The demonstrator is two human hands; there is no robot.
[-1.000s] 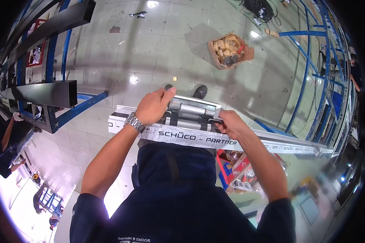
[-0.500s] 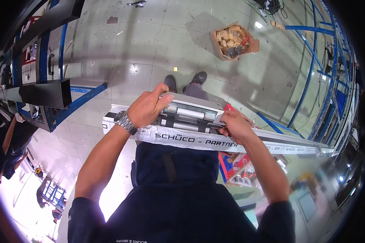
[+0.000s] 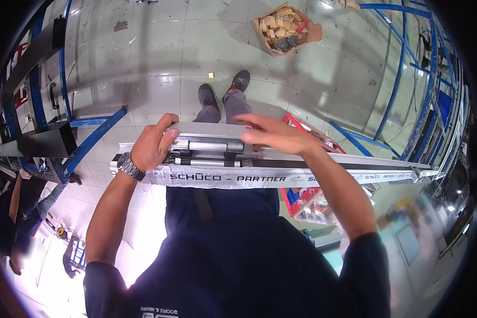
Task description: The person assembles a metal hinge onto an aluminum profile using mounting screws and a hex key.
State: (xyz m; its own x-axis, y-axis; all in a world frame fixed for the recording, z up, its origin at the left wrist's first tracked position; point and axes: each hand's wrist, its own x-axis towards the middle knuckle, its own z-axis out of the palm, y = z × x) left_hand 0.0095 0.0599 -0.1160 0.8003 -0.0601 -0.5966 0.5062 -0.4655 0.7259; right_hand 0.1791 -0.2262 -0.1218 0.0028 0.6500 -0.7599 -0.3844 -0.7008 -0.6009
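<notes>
A long aluminium profile (image 3: 355, 165) lies across in front of my body, its near side covered by white protective film (image 3: 225, 179) printed "SCHÜCO - PARTNER". Along it sits a short grey profile piece (image 3: 209, 129), with a hinge (image 3: 209, 146) of silver cylinders and black parts between the two. My left hand (image 3: 155, 143) is wrapped round the left end of the short piece, thumb on top. Over its right end is my right hand (image 3: 275, 135), fingers stretched out and apart from the thumb, the fingertips close to the profile's top.
A cardboard box (image 3: 286, 32) of wooden blocks stands on the floor ahead. Blue metal racks (image 3: 395, 87) line the right; a blue stand (image 3: 98, 143) with dark profiles is at left. A red tool cart (image 3: 302, 199) shows below the profile. Another person (image 3: 24, 196) is at far left.
My right hand has let go of the short piece's right end and opened above it. My left hand stays on the left end. The view has shifted, so everything appears further left.
</notes>
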